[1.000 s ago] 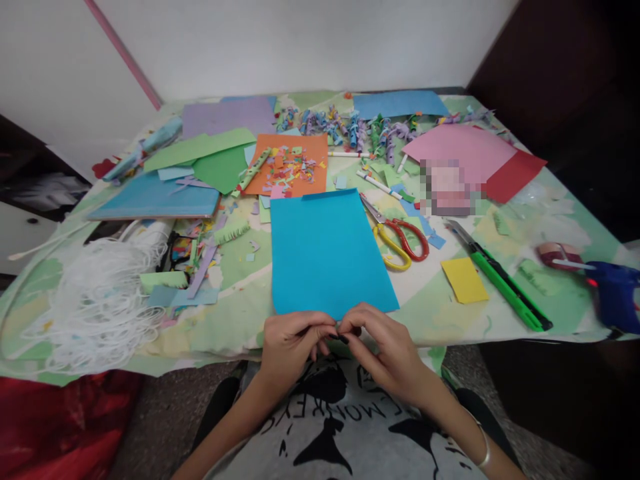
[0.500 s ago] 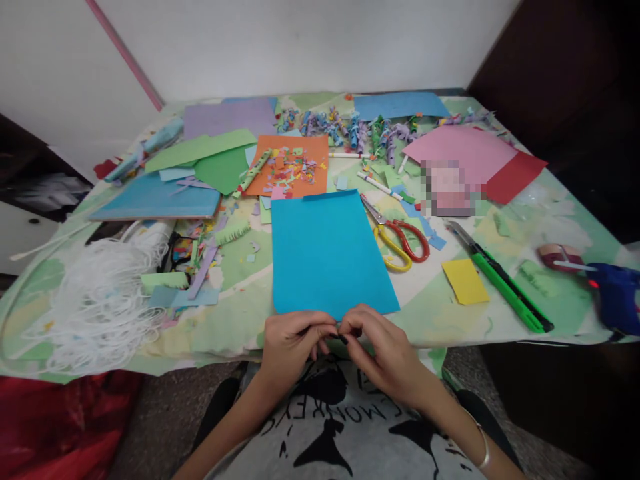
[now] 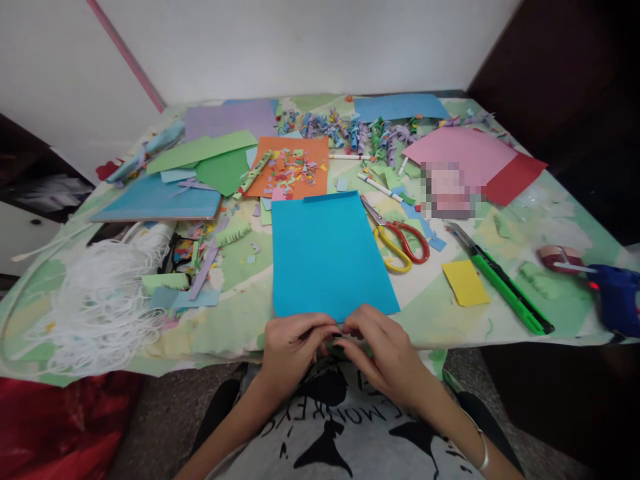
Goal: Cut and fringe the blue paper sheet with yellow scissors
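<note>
My left hand and my right hand meet fingertip to fingertip at the table's near edge, over my lap. The fingers of both are curled and pinched together. Whether something small sits between them is hidden. Just beyond the fingertips lies a blue paper sheet, flat on the table, its near edge almost touching my hands. Red and yellow scissors lie right of the sheet.
A yellow paper square and a green utility knife lie to the right, a blue glue gun at the far right. White string is piled at the left. Coloured sheets, an orange sheet with scraps and paper curls fill the back.
My hands have stayed at the near edge. Only the fingertips have shifted slightly against each other, and the view has dropped a little.
</note>
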Demonstrator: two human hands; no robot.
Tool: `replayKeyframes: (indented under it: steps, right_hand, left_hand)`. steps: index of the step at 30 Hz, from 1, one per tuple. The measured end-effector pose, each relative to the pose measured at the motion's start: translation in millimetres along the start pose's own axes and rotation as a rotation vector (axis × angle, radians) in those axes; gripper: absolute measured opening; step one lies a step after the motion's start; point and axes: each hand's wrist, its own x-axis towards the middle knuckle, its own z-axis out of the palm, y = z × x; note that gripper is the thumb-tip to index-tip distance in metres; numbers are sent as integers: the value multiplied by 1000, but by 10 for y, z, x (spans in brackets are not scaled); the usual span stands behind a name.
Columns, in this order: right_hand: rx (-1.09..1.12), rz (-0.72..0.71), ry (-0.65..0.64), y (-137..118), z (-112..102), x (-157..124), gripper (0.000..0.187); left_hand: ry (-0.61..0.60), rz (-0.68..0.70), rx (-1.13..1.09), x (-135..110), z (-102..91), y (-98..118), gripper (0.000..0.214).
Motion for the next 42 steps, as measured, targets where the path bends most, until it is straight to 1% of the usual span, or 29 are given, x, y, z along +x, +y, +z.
replayKeyframes:
  steps: [2, 4, 7, 10, 13, 16, 20, 25, 29, 31, 35, 42]
  right_hand:
    - [-69, -34, -26, -5, -2, 11, 22]
    - [-110, -55, -61, -5, -11, 18, 27]
    - [-128, -74, -115, 3, -21, 20, 28]
    - [-73, -71, -136, 21, -12, 12, 25]
    - [44, -50, -127, 41, 3, -2, 21]
    - [108, -37, -107, 61, 10, -15, 19]
    - [160, -13, -48, 98, 0, -25, 16]
    - [228, 48, 32, 72, -73, 1, 14]
    - [345, 54, 57, -42, -140, 39, 15]
    - [362, 36, 62, -89, -156, 46, 16]
    - [320, 17, 63, -122, -166, 24, 18]
    - [178, -17, -4, -120, -187, 24, 14]
  left_hand:
    - [-13, 32, 58, 7, 0, 6, 14]
    - [-37, 23, 82, 11, -7, 10, 16]
    - [-91, -23, 76, 14, -30, 8, 17]
    - [-140, -51, 47, 18, -57, 1, 14]
    - [-186, -76, 1, 19, -72, -8, 12]
    - [-218, -78, -45, 11, -75, -10, 13]
    - [-180, -24, -89, -3, -67, 15, 15]
    - [-97, 102, -127, 8, -63, 81, 17]
    - [-47, 237, -14, 19, -82, 106, 14]
    - [-39, 276, 34, 19, -92, 105, 13]
    - [-22, 294, 36, 17, -92, 102, 13]
    - [-34, 271, 53, 23, -86, 112, 16]
